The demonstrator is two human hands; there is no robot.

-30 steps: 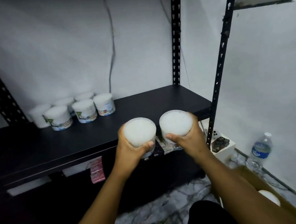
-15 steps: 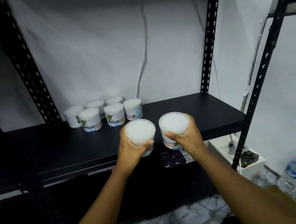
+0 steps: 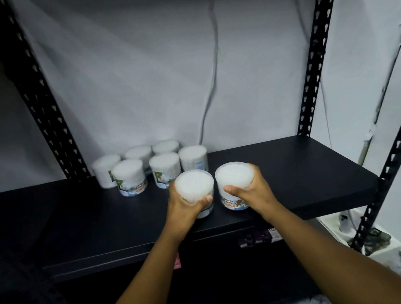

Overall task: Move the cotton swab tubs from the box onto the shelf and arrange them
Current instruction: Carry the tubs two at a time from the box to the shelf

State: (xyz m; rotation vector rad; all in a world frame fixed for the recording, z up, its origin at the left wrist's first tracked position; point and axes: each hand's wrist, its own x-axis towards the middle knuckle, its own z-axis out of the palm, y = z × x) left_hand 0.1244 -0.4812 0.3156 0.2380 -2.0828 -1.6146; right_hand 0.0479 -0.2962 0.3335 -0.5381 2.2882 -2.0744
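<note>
Left hand: the left hand (image 3: 185,206) grips the left tub (image 3: 195,190), fingers round its far side, thumb curled across the near wall.
Right hand: the right hand (image 3: 253,192) grips the right tub (image 3: 234,183) the same way, thumb on the near wall above the printed label.
Held tubs: upright, side by side with a narrow gap between them, over the front middle of the shelf (image 3: 299,177); whether their bases touch the board cannot be told.
Group: six tubs (image 3: 150,166) stand in two rows at the back left of the shelf, close together; the nearest of them is just behind the left tub.
Frame: a black slotted post (image 3: 313,45) rises at the rear right, another at the rear left.
Wall: a thin cable (image 3: 214,55) hangs down the wall behind the group.
</note>
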